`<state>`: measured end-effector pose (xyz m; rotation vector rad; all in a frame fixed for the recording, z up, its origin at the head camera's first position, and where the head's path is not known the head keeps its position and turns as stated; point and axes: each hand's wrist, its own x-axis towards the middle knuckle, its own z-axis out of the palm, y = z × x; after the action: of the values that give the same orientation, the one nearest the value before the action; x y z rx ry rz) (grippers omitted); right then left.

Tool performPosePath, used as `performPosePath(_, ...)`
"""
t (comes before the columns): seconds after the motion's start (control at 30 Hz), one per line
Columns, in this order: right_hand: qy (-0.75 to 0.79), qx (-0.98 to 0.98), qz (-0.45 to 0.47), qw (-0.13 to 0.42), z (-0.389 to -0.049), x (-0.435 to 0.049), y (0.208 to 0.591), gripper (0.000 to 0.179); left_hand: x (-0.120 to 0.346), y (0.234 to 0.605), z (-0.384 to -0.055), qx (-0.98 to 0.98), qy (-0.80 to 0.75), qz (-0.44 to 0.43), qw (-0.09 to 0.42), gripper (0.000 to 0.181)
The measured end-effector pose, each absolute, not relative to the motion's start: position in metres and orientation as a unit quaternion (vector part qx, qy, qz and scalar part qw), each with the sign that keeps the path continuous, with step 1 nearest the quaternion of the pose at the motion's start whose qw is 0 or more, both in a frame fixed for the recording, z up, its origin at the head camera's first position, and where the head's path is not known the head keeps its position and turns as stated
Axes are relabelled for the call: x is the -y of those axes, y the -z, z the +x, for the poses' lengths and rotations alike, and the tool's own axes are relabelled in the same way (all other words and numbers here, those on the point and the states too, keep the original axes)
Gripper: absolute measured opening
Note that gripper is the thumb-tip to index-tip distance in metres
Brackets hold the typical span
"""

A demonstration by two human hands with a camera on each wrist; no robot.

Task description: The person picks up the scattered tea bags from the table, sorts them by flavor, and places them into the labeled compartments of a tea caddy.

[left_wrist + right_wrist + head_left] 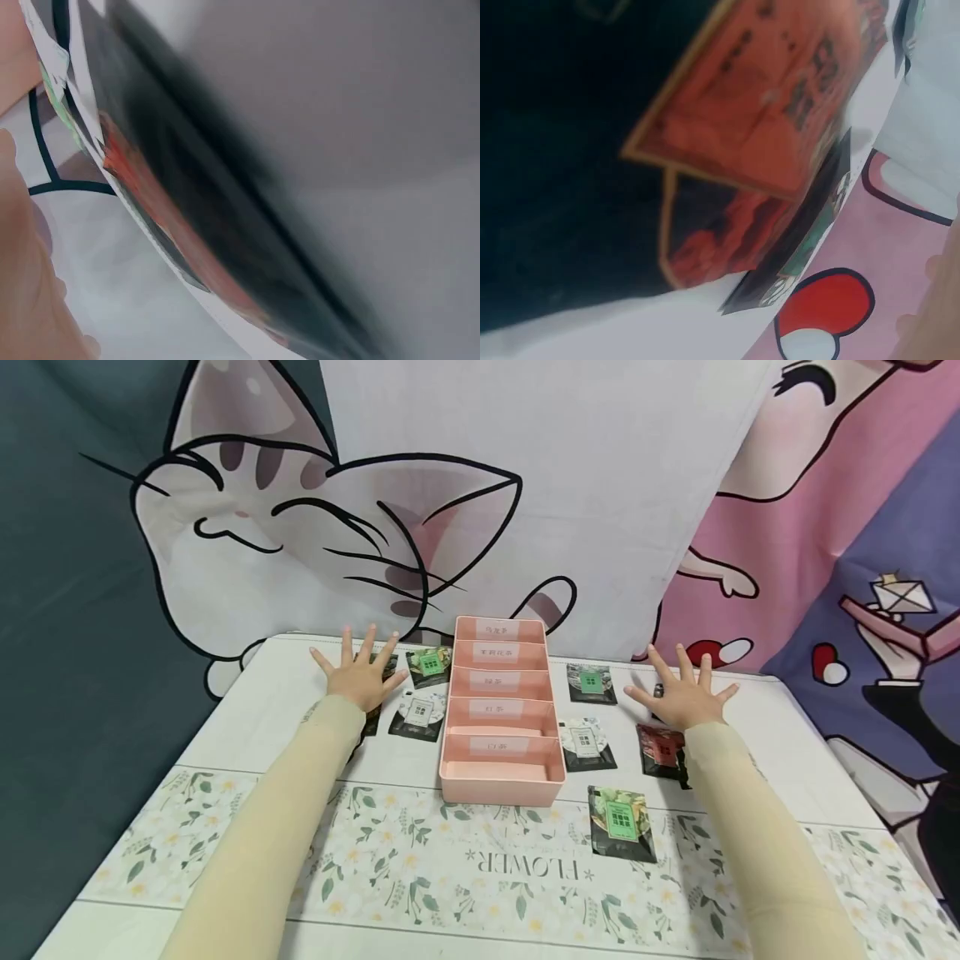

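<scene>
My left hand (360, 678), fingers spread and straight, is over the table left of a pink compartment box (502, 792). Beneath it a dark sachet (372, 720) is partly hidden; a black-and-white sachet (417, 714) and a green-labelled one (429, 665) lie between it and the box. On the other side, my right hand (682, 695) also spreads its fingers, close to a red sachet (661, 749) that the wrist partly covers. Neither hand holds anything. The right wrist view shows a red-labelled sachet (750, 105) up close; a dark sachet (195, 187) is blurred in the left wrist view.
Right of the box lie a grey-and-green sachet (591, 682), a white-labelled sachet (587, 743) and, nearer the front, a yellow-green sachet (621, 823). Labels mark the box's several compartments. A flower-printed band crosses the white table (225, 727); cartoon curtains (600, 485) hang behind.
</scene>
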<state>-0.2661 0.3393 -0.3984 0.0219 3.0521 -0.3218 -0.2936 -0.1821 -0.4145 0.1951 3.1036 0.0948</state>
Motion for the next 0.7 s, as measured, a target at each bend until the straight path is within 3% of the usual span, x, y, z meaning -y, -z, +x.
performPosePath(0.53,0.101,-0.994,-0.011,0.035,-0.267,-0.328,0.399,0.092,0.177,0.405,-0.287,-0.995,-0.054,0.080,0.010,0.076)
performPosePath(0.7,0.110,-0.993,-0.020,0.028,-0.258,-0.324,0.393,0.092,0.177,0.398,-0.278,-0.993,-0.059,0.105,-0.017,0.077)
